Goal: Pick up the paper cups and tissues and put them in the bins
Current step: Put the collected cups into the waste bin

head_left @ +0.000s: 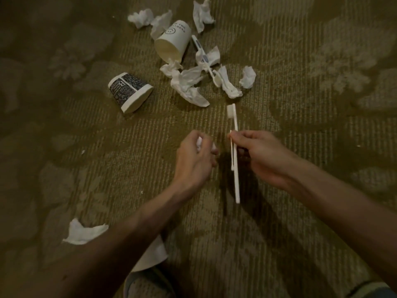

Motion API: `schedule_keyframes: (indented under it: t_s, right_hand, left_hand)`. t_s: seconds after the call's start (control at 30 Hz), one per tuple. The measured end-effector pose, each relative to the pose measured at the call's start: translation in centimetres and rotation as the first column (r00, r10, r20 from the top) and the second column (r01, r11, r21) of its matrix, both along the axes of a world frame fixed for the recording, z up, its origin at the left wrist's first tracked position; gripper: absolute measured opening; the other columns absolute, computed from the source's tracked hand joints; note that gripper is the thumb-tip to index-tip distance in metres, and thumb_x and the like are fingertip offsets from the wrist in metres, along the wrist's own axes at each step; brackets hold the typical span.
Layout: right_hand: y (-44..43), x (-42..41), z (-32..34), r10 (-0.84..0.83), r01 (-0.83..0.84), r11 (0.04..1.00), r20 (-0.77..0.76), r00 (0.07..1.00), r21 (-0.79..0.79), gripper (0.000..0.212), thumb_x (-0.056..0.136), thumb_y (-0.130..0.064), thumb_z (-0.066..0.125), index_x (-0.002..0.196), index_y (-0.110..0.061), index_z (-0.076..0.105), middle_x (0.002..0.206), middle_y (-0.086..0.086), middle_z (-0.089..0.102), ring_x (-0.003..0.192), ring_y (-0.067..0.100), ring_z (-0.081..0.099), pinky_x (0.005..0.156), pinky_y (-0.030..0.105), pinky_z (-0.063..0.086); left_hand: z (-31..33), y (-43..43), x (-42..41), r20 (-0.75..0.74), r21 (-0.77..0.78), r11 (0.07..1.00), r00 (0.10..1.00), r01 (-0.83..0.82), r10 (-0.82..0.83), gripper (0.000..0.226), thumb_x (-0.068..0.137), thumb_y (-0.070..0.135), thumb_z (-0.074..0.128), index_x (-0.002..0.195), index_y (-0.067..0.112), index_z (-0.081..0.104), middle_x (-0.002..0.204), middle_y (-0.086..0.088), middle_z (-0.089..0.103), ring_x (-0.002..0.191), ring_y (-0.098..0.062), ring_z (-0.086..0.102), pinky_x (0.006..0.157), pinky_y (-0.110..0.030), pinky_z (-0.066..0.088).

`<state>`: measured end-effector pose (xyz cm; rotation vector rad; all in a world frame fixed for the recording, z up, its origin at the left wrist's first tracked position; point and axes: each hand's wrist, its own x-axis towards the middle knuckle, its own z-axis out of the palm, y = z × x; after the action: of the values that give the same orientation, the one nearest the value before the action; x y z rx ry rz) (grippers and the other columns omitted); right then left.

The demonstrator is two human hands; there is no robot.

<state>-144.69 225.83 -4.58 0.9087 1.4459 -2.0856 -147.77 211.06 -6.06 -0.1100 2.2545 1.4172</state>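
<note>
Centre frame: left hand (195,157) clutches crumpled tissue (199,144), right hand (265,155) pinches white toothbrush (236,179); best gripped firmly until binned.

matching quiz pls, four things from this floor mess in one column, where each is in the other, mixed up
1. white plastic toothbrush
2. black-printed paper cup
3. white paper cup with smiley face
4. small crumpled white tissue

a. in the left hand
b. on its side, farthest away on the carpet
c. in the right hand
d. on its side, left of the tissue pile

Pairs: 1-c, 2-d, 3-b, 4-a
</note>
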Motion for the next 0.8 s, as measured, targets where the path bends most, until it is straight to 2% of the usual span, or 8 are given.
schedule_keyframes:
  t_s: [0.1,0.2,0.27,0.37,0.47,0.6,0.7,0.8]
  right_hand:
    - [-0.2,0.2,0.9,-0.069,0.069,0.995,0.001,0.998,-0.073,0.018,0.099,-0.022,0.055,0.097,-0.008,0.066,0.068,0.002,0.067,0.064,0.011,0.067,0.062,0.03,0.057]
    - [-0.6,0.4,1.3,-0.079,0.079,0.992,0.002,0.997,-0.096,0.022,0.099,-0.021,0.054,0.103,-0.005,0.069,0.084,0.006,0.074,0.075,0.012,0.068,0.08,0.033,0.053]
    - [-0.9,0.5,1.5,-0.105,0.106,0.987,0.012,0.994,-0.12,0.023,0.099,-0.02,0.053,0.108,-0.004,0.068,0.095,0.007,0.076,0.085,0.014,0.07,0.086,0.033,0.051]
    - [-1.3,0.6,1.7,-0.146,0.148,0.982,0.029,0.989,-0.119,0.015,0.098,-0.019,0.055,0.099,-0.009,0.067,0.073,0.0,0.073,0.065,0.007,0.066,0.073,0.026,0.049]
    - [-1.5,1.0,1.7,-0.121,0.121,0.986,0.01,0.993,-0.112,0.018,0.099,-0.016,0.053,0.089,-0.01,0.067,0.07,0.0,0.068,0.063,0.008,0.056,0.064,0.023,0.045]
    - [-1.7,1.4,1.9,-0.034,0.032,0.992,-0.016,0.999,-0.126,0.022,0.098,-0.018,0.053,0.085,-0.009,0.069,0.064,-0.001,0.066,0.054,0.005,0.057,0.053,0.021,0.048]
    - [-2.4,1.6,1.9,0.086,-0.095,0.983,-0.059,0.995,-0.155,0.026,0.097,-0.02,0.053,0.083,-0.009,0.071,0.066,0.006,0.061,0.057,0.014,0.056,0.055,0.029,0.05]
    - [-4.2,1.6,1.7,0.15,-0.159,0.974,-0.064,0.987,-0.163,0.024,0.097,-0.019,0.052,0.092,-0.007,0.072,0.065,0.005,0.059,0.058,0.013,0.055,0.059,0.028,0.049]
  left_hand:
    - [0.6,1.0,1.7,0.084,0.105,0.994,0.996,-0.04,0.032,0.013,0.101,0.022,0.048,0.106,0.03,0.058,0.074,0.004,0.066,0.053,0.001,0.057,0.045,-0.018,0.042]
    - [1.5,1.4,2.4,0.059,0.125,0.992,0.998,-0.016,0.009,0.024,0.101,0.043,0.047,0.098,0.024,0.062,0.073,0.007,0.071,0.063,-0.001,0.067,0.049,-0.02,0.05]
    - [1.9,1.4,2.5,0.06,0.114,0.993,0.998,0.028,-0.035,0.039,0.095,0.058,0.047,0.094,0.022,0.062,0.08,0.01,0.074,0.072,-0.005,0.071,0.063,-0.03,0.059]
    - [2.0,1.4,2.6,0.051,0.048,0.993,0.993,0.105,-0.107,0.055,0.09,0.069,0.044,0.089,0.017,0.064,0.081,0.011,0.073,0.075,-0.004,0.07,0.073,-0.034,0.058]
    - [2.1,1.0,2.5,0.059,0.035,0.988,0.987,0.149,-0.151,0.059,0.093,0.067,0.04,0.09,0.014,0.066,0.075,0.011,0.073,0.071,-0.002,0.069,0.068,-0.028,0.053]
    - [2.5,0.0,2.6,0.11,0.081,0.977,0.973,0.195,-0.203,0.056,0.092,0.062,0.04,0.091,0.011,0.063,0.062,0.012,0.067,0.059,-0.003,0.065,0.054,-0.021,0.048]
    - [2.9,-1.6,2.8,0.24,0.226,0.964,0.951,0.14,-0.195,0.048,0.095,0.05,0.045,0.105,0.004,0.054,0.064,0.004,0.067,0.058,-0.015,0.067,0.051,-0.027,0.054]
    - [3.6,-4.1,3.0,0.325,0.298,0.953,0.933,0.052,-0.153,0.033,0.102,0.034,0.046,0.113,0.004,0.053,0.065,0.001,0.065,0.053,-0.015,0.062,0.046,-0.024,0.05]
